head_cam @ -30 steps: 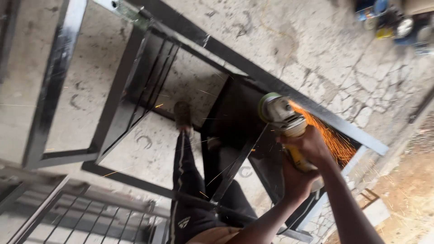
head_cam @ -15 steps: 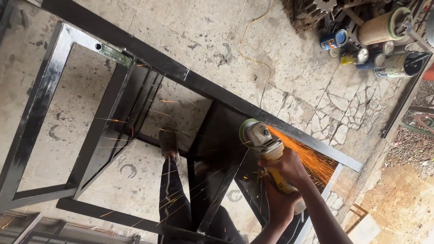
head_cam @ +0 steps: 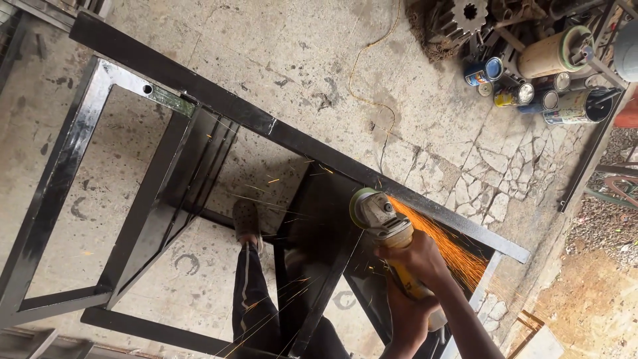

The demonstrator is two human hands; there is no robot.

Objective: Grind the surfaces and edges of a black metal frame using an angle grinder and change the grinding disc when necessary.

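Observation:
Both my hands hold a yellow angle grinder [head_cam: 384, 223]. My right hand [head_cam: 422, 260] wraps the body just behind the disc head. My left hand [head_cam: 404, 320] grips the rear handle below it. The disc touches the top bar of a black welded metal frame [head_cam: 199, 96] that lies across the concrete floor. Orange sparks [head_cam: 455, 249] spray to the right of the disc, and a few fly down to the left. My leg in dark trousers and my shoe [head_cam: 247, 223] stand inside the frame.
Paint cans and a large cylinder [head_cam: 531, 80] are piled at the top right beside a rusty gear [head_cam: 469, 13] and scrap metal. A thin yellow cord [head_cam: 364, 73] snakes over the cracked floor. Bare dirt [head_cam: 598, 299] lies at the right.
The grinder stays against the frame's bar with sparks flying throughout. My view has swung, so the frame and grinder sit lower and the cans at the top right show more.

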